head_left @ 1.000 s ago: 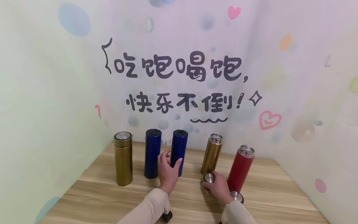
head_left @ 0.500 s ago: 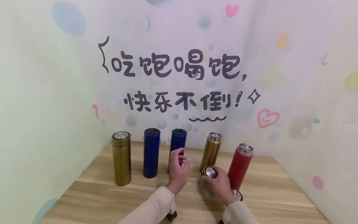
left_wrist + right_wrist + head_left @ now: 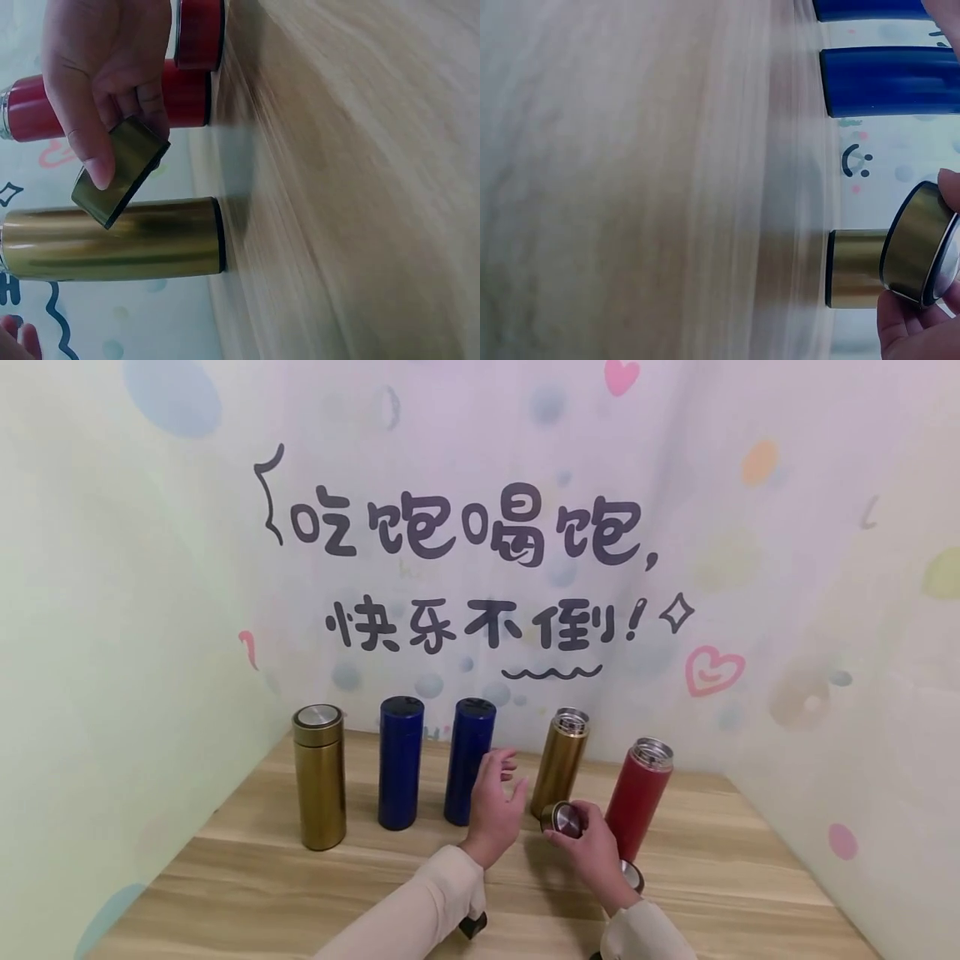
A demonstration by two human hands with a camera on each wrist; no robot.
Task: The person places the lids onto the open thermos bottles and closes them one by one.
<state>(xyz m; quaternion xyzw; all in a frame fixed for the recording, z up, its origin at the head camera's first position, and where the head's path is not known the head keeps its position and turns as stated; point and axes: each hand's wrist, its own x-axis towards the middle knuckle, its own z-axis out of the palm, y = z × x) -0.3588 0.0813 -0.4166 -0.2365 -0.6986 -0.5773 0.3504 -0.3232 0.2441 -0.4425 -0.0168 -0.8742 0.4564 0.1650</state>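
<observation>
My right hand [image 3: 600, 858] pinches a gold thermos lid [image 3: 558, 820] between thumb and fingers. The lid is off the table and tilted, seen also in the left wrist view as a gold lid [image 3: 124, 169] with a dark rim. Just behind it stands the lidless gold thermos [image 3: 562, 764], its steel mouth showing. My left hand [image 3: 497, 806] holds nothing; its fingers are loosely bent, in front of the right-hand blue thermos [image 3: 468, 768] and left of the gold one. Right of these, an uncapped red thermos [image 3: 639, 797] stands upright, its red lid [image 3: 199, 34] on the table near my right wrist.
Another blue thermos [image 3: 401, 768] and a capped gold thermos [image 3: 321, 793] stand further left on the wooden table [image 3: 247, 893]. A printed cloth backdrop [image 3: 465, 435] with dark lettering rises behind the row and along the sides.
My left hand has moved right, from beside the blue thermoses toward the uncapped gold one. My right hand has raised the gold lid slightly and tilted it.
</observation>
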